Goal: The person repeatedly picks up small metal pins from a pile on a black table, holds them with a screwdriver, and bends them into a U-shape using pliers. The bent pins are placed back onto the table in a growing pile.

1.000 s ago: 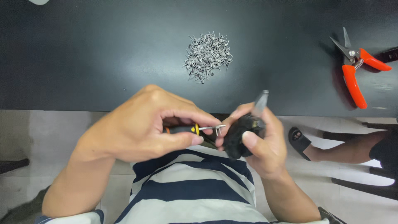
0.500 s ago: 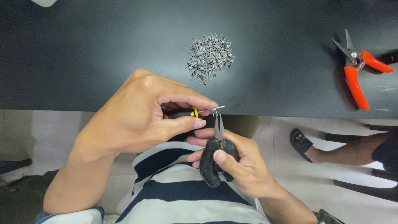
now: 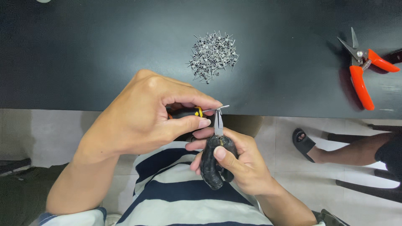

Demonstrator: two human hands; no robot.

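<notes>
Black-handled pliers [image 3: 216,161] gripped shut in right hand [image 3: 238,165]; left hand [image 3: 142,117] fingers [image 3: 197,123] pinch small screwdriver [image 3: 188,112]. Keep plier tips square at its shaft, just beyond fingertips.

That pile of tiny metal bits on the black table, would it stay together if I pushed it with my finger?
Probably not. The pile of tiny metal bits looks like many loose wire coils with thin legs sticking out, so a push would likely scatter some. The legs seem tangled, so clumps may drag along together. Each bit looks very light, and the black table looks smooth, so they may slide easily.
</notes>
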